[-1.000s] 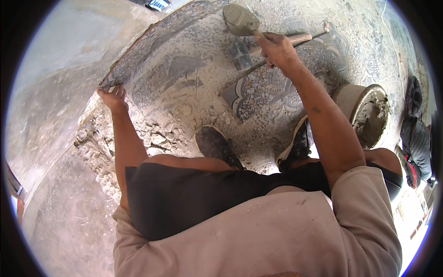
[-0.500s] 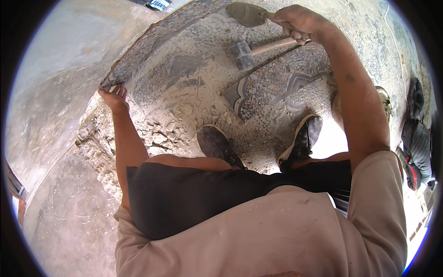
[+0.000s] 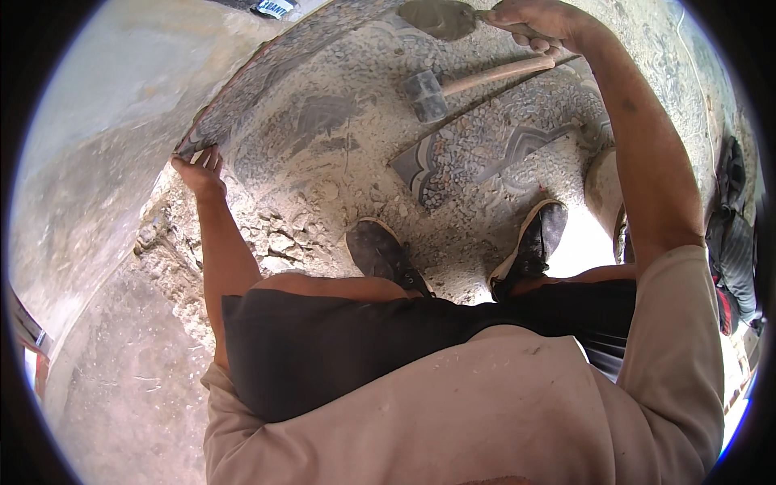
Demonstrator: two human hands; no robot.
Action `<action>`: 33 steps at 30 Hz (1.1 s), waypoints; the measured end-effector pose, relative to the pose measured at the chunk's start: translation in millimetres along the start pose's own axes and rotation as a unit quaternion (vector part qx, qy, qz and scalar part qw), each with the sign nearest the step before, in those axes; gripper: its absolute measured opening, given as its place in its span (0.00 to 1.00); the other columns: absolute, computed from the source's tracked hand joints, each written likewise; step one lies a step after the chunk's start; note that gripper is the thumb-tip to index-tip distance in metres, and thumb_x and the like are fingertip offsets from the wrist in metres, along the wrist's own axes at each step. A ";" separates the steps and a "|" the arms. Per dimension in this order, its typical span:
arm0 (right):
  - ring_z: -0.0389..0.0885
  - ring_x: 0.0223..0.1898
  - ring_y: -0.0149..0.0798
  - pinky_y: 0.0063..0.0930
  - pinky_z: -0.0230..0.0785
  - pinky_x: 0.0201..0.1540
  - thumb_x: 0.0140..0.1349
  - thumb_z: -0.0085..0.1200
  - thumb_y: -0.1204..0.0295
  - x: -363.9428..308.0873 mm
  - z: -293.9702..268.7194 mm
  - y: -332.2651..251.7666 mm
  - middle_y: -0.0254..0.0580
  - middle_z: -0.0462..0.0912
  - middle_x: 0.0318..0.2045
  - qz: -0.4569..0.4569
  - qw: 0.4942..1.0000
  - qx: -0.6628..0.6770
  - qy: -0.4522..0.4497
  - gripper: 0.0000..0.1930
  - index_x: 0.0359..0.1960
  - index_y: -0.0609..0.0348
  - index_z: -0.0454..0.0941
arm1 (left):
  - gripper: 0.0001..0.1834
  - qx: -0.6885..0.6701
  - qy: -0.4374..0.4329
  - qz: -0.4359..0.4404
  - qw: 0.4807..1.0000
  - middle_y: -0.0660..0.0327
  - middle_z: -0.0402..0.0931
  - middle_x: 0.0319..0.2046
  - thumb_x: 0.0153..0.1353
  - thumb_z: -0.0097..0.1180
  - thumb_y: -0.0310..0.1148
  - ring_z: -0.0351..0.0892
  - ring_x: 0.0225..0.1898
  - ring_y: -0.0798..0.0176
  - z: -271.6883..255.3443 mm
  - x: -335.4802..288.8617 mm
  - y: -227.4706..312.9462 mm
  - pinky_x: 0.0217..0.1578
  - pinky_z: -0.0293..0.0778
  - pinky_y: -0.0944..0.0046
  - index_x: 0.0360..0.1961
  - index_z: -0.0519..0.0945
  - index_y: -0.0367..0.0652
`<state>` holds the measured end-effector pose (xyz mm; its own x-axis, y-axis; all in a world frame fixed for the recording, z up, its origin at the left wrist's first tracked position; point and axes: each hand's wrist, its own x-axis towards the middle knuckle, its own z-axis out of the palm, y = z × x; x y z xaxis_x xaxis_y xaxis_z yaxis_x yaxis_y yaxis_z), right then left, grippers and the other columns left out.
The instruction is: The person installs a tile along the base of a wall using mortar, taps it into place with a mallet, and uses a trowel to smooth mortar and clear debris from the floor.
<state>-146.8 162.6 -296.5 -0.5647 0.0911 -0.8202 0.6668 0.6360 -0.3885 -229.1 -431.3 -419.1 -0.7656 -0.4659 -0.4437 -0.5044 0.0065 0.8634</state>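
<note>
At the upper left, my left hand (image 3: 200, 171) grips the near corner of a pebble-patterned tile (image 3: 230, 101), thumb on one side and fingers on the other. The tile lies along the raised smooth ledge. My right hand (image 3: 537, 20) is closed around the handle of a trowel (image 3: 439, 19), whose rounded, mortar-smeared blade points left over the far ground. Below the trowel lies a mallet with a grey block head (image 3: 426, 97) and a wooden handle (image 3: 497, 73). It rests by another patterned tile (image 3: 493, 145), partly dusted over.
Broken rubble (image 3: 279, 242) lies between my left forearm and my shoes (image 3: 380, 250). A smooth concrete surface (image 3: 113, 105) runs along the left. A rounded container (image 3: 602, 186) stands beside my right forearm, and dark cloth (image 3: 731, 234) lies at the far right.
My right hand has moved a little up and to the right with the trowel, now apart from the mallet handle. The left hand stays at the tile corner.
</note>
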 end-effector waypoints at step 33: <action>0.78 0.17 0.39 0.36 0.72 0.17 0.73 0.48 0.62 45.1 174.4 -20.3 0.48 0.78 0.24 -0.163 0.974 0.160 0.017 0.19 0.42 0.72 0.76 | 0.38 -0.008 0.009 -0.001 1.000 0.40 0.75 0.56 0.71 0.29 0.64 0.81 0.52 0.44 -0.6 0.8 -2.0 0.58 0.70 0.44 0.68 0.61 0.46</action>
<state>-101.0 20.1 -398.8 -0.7837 -0.0463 -0.6195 0.5639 0.3652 -0.7407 -228.5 -432.2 -421.1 -0.7566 -0.4820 -0.4418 -0.4998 -0.0093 0.8661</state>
